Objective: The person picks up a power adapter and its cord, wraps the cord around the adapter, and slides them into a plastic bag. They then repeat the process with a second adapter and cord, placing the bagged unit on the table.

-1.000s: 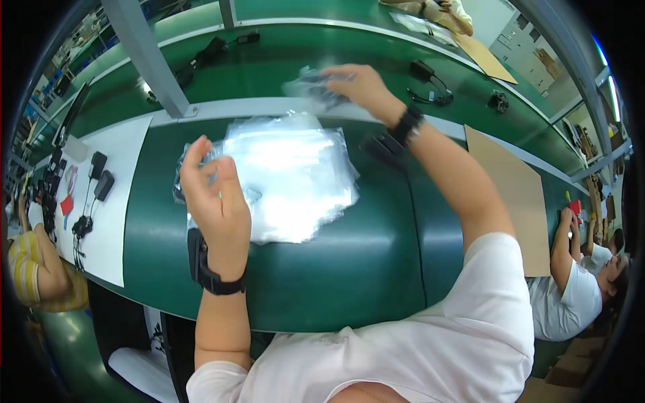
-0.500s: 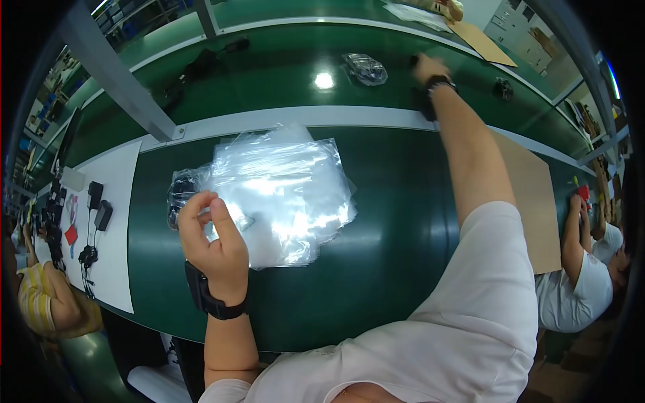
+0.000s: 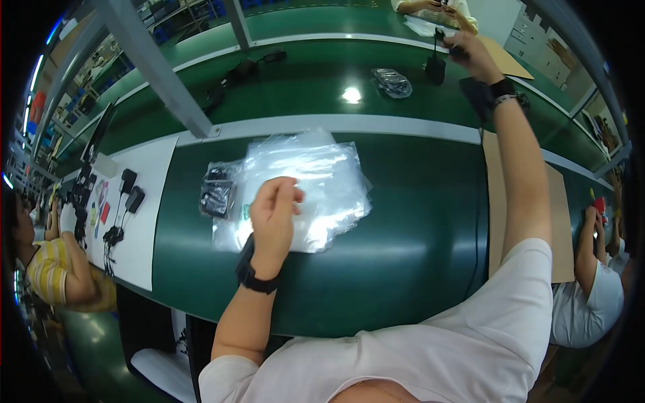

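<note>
My left hand [image 3: 272, 205] hovers over a stack of clear plastic bags [image 3: 329, 174], its fingers loosely curled in and nothing seen between them. Left of it, at the edge of the stack, lies a clear bag with a black item [image 3: 218, 191] inside. My right arm reaches far over the white divider. There my right hand [image 3: 476, 57] is closed on the cord of a black power adapter [image 3: 435, 69], which hangs beside the fingers above the far green surface. Each wrist wears a black band.
A bagged dark item [image 3: 392, 83] and a black cable with adapter [image 3: 243, 69] lie across the divider [image 3: 349, 126]. Brown cardboard [image 3: 561, 228] is at right. Black adapters [image 3: 134, 199] lie on a white sheet [image 3: 151, 235] at left. A grey post [image 3: 158, 74] rises nearby. Other people sit around.
My right hand has moved slightly farther away and up, and a black adapter now hangs from it. My left hand has curled more and sits over the bags. The whole view has shifted.
</note>
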The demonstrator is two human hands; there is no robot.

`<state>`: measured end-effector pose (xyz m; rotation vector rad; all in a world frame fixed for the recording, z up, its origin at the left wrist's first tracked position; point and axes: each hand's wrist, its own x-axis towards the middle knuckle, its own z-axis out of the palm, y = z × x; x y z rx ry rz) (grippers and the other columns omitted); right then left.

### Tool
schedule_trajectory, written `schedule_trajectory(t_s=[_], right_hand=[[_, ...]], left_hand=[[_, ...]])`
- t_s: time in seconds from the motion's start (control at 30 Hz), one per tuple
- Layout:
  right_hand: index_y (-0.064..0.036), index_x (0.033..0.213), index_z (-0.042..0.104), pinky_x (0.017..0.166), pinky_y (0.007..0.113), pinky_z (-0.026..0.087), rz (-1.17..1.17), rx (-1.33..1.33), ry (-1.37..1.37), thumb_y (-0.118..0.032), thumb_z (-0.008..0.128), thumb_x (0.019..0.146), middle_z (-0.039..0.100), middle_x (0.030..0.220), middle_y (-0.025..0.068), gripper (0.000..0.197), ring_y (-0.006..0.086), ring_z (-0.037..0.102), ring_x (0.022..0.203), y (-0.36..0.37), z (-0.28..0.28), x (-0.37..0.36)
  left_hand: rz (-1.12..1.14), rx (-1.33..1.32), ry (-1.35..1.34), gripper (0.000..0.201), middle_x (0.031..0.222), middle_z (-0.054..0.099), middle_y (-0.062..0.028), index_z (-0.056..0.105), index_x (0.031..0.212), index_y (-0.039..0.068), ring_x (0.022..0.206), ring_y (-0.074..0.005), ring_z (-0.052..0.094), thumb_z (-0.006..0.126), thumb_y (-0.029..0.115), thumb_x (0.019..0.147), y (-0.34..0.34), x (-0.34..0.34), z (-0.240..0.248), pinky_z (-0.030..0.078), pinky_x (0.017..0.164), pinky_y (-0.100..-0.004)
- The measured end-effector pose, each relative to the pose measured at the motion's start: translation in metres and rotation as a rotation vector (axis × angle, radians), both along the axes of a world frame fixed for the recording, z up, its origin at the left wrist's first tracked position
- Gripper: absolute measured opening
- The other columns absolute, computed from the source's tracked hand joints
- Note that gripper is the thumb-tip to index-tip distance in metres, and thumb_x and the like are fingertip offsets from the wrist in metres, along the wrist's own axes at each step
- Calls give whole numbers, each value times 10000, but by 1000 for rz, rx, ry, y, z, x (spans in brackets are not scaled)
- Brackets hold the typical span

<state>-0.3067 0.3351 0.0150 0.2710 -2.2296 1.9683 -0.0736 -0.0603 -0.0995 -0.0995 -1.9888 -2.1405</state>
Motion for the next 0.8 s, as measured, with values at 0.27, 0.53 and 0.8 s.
schedule_trajectory(t_s=[0.27,0.53,0.8], right_hand=[[-31,1334,255,477,174,414,483,0,28,-191,633,742,560,900,152,720,117,535,541,-158,59,179],[-67,1286,365,577,219,430,679,250,-305,-44,583,726,571,856,114,601,148,559,658,-185,-13,247],[-5,1216,482,552,178,386,172,91,89,-53,499,857,561,805,29,363,63,472,598,-231,-50,223]], left_hand=[[-615,858,-359,709,1113,525,-188,414,1226,-25,1065,-246,488,443,564,834,12,14,22,411,893,-366],[-265,978,181,269,1027,591,-91,563,964,73,961,-196,547,664,247,785,-46,3,42,426,867,-338],[-135,490,169,532,847,564,-72,366,1102,37,741,-135,569,725,96,714,-12,25,47,485,659,-264]])
